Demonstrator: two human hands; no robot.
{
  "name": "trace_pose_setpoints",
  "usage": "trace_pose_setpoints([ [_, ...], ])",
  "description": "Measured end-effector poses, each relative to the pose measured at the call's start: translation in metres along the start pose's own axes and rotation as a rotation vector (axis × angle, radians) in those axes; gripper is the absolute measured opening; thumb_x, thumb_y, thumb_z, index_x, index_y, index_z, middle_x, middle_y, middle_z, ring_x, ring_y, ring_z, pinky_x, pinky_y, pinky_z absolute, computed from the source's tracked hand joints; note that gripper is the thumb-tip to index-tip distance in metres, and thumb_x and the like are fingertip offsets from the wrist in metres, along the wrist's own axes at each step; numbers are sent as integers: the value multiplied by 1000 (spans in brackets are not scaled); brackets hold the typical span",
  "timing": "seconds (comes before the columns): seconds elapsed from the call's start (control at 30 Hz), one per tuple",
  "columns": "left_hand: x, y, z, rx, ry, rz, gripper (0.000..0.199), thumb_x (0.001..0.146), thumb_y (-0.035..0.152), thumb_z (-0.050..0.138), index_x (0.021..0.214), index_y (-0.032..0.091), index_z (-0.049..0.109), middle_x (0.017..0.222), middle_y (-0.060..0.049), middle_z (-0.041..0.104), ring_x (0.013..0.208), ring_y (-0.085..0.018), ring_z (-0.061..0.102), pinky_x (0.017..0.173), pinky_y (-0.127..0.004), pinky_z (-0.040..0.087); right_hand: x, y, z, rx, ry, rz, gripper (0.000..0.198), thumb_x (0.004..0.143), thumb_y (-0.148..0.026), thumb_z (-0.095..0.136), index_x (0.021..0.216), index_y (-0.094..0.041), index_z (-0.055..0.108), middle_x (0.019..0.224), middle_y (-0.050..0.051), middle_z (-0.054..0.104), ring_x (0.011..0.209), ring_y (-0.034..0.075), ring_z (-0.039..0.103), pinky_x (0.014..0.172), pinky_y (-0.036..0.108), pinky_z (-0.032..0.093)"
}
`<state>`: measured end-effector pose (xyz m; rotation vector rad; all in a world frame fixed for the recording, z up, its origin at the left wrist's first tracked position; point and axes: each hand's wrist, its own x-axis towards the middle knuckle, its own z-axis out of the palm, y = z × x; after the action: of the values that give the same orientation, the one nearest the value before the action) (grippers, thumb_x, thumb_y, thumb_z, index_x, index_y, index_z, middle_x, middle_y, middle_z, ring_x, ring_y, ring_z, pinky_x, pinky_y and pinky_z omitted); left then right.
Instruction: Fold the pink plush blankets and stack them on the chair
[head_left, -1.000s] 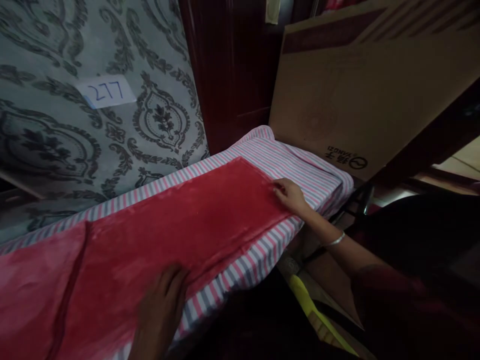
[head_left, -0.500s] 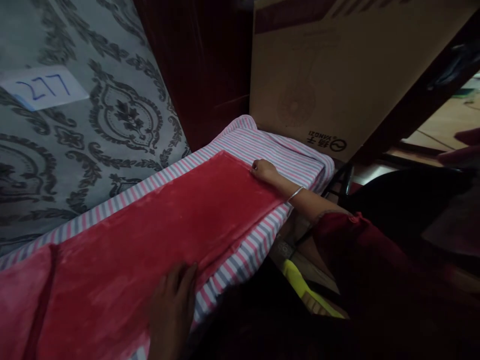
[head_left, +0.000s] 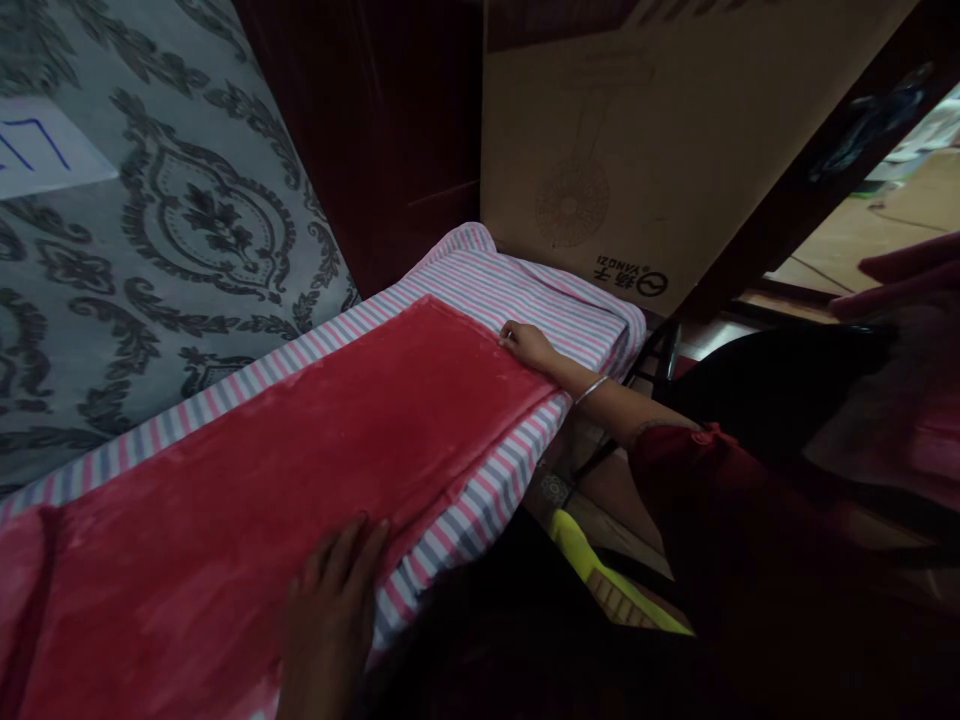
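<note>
A red plush cloth (head_left: 300, 430), folded into a long flat strip, lies on a board or table with a striped cover (head_left: 525, 290) in pink, grey and white. At the far end my right hand (head_left: 529, 347) has its fingers closed on the cloth's edge, a bracelet round the wrist. My left hand (head_left: 330, 610) rests on the near side of the cloth with its fingers stretched out, holding nothing. The cloth's left end, with a dark red seam or fold across it, runs out of view.
A large cardboard box (head_left: 600, 180) stands behind the far end of the striped cover. Patterned wallpaper (head_left: 210, 220) with a numbered paper (head_left: 52, 150) borders the left side. Below right are a yellow object (head_left: 585, 555) and a black chair-like shape (head_left: 780, 370).
The view has shifted slightly to the right, so surroundings sit further left. Both hands stay on the red cloth in about the same places, and the cloth lies much as before.
</note>
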<state>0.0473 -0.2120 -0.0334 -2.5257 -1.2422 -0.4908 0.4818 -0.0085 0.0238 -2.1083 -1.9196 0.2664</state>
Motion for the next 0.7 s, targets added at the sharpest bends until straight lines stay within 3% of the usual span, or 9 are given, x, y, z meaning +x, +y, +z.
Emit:
trace_pose_setpoints([
  [0.27, 4, 9, 8, -30, 150, -15, 54, 97, 14, 42, 150, 26, 51, 130, -12, 71, 112, -32, 63, 91, -47, 51, -34, 28, -22, -80, -86, 126, 47, 106, -50, 43, 115, -13, 71, 116, 17, 76, 102, 25, 70, 74, 28, 45],
  [0.37, 7, 14, 3, -27, 126, -61, 47, 99, 19, 45, 144, 26, 56, 132, -13, 70, 115, -33, 63, 93, -49, 51, -48, 25, -16, -116, -116, 131, 50, 102, -56, 50, 118, -13, 69, 115, 18, 75, 101, 28, 70, 74, 30, 47],
  [0.5, 12, 19, -7, -20, 59, -77, 41, 101, 24, 45, 138, 24, 63, 142, -15, 64, 133, -35, 55, 105, -56, 45, -58, 22, -1, -186, -18, 102, 44, 103, -46, 51, 126, -12, 62, 117, 21, 73, 106, 30, 69, 80, 33, 48],
  [0.7, 10, 19, -7, -106, -12, -71, 44, 103, 25, 44, 143, 24, 60, 147, -13, 62, 140, -30, 53, 114, -53, 40, -60, 31, 7, -221, 37, 133, 43, 104, -44, 47, 129, -13, 61, 115, 23, 73, 106, 34, 70, 80, 37, 49],
])
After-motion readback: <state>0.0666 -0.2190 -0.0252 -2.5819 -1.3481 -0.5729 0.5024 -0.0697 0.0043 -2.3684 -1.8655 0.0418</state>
